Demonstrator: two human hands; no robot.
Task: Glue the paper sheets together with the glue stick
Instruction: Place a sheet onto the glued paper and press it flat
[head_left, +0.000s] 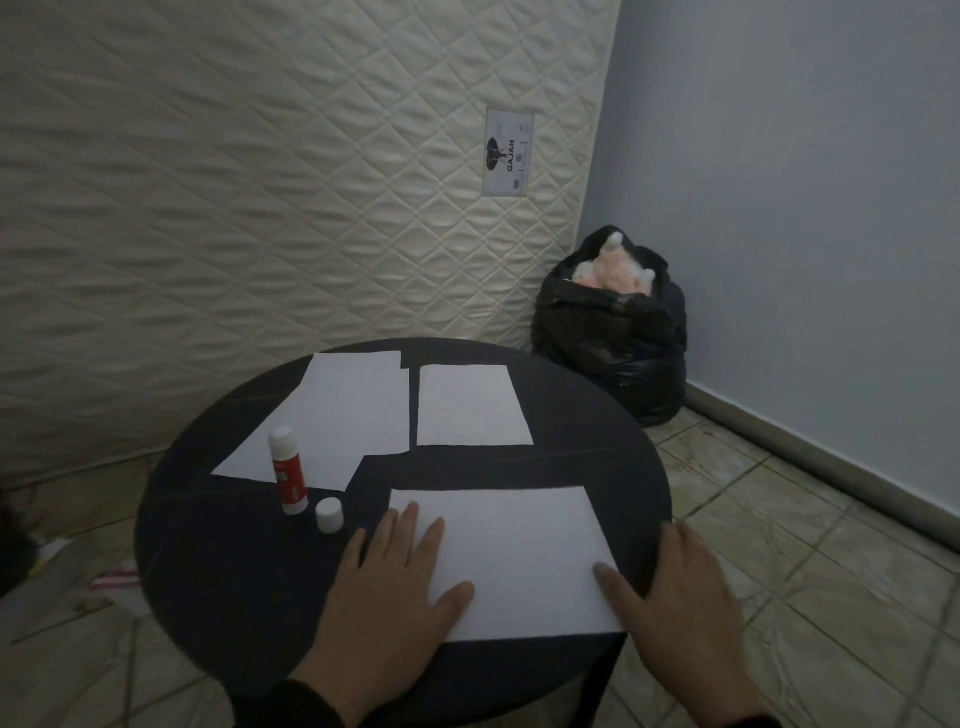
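A white paper sheet (514, 556) lies at the near side of the round dark table (218, 545). My left hand (387, 597) rests flat on its left edge, fingers spread. Its right edge is under my right hand (675, 603), thumb on the paper. Neither hand holds anything. An uncapped red and white glue stick (288, 470) stands upright at the left, its white cap (330, 514) beside it. Further back lie a stack of sheets (343, 410) and a single sheet (470, 405).
A quilted mattress (260, 182) leans upright behind the table. A full black bin bag (618, 332) sits in the corner against the blue wall (805, 208). Tiled floor (805, 545) surrounds the table, with scraps at the left.
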